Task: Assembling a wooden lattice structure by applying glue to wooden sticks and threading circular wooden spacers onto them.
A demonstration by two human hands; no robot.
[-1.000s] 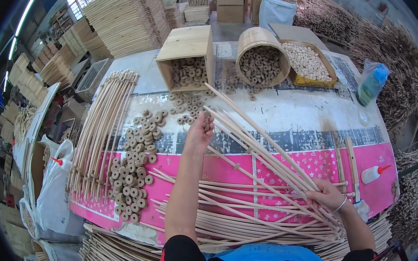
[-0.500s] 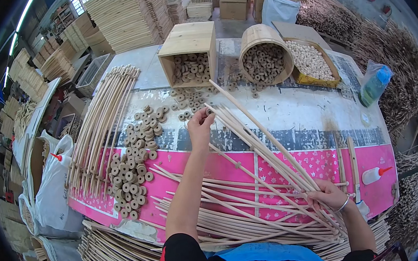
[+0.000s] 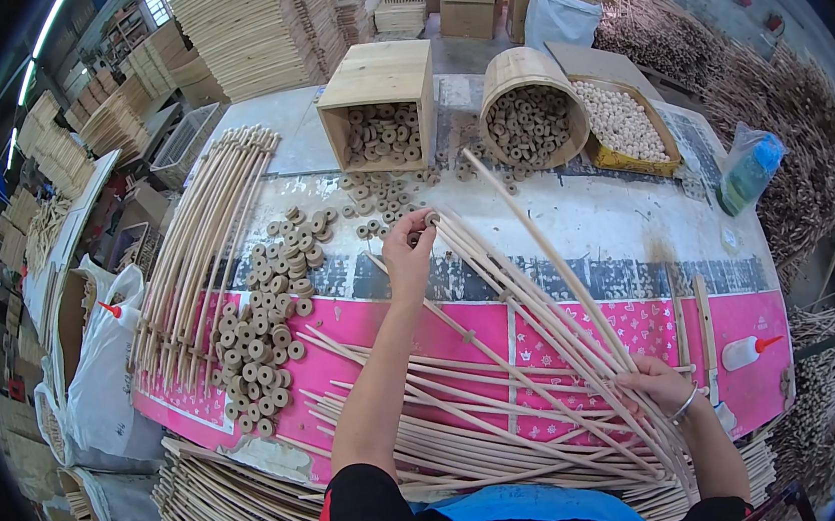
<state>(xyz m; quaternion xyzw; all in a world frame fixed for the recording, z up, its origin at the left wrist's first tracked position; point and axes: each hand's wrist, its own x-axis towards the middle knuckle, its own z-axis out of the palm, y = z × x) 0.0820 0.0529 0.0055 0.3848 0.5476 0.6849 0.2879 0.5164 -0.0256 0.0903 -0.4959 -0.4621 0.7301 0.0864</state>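
My left hand (image 3: 409,255) is closed, its fingertips pinching a small round wooden ring (image 3: 432,219) at the far end of a thin wooden stick. A fanned bundle of long pale sticks (image 3: 534,299) is gripped near its lower part by my right hand (image 3: 657,390). One stick (image 3: 523,212) of the bundle splays away from the others to the right. Beneath my forearms, more loose sticks (image 3: 455,436) lie across the pink table cover. Left of my left arm spreads a heap of brown wooden rings (image 3: 258,361).
Sticks fitted with rings (image 3: 204,251) lie in a row at left. A wooden box (image 3: 375,76) and a wooden tub (image 3: 526,74), both holding rings, lie tipped at the back. Beside them sits a yellow tray (image 3: 635,165) of pale beads. Glue bottle (image 3: 743,352) lies right.
My left hand has shifted slightly right, with the ring now against a stick's end. The splayed stick has swung to the right, and the bundle has spread a little.
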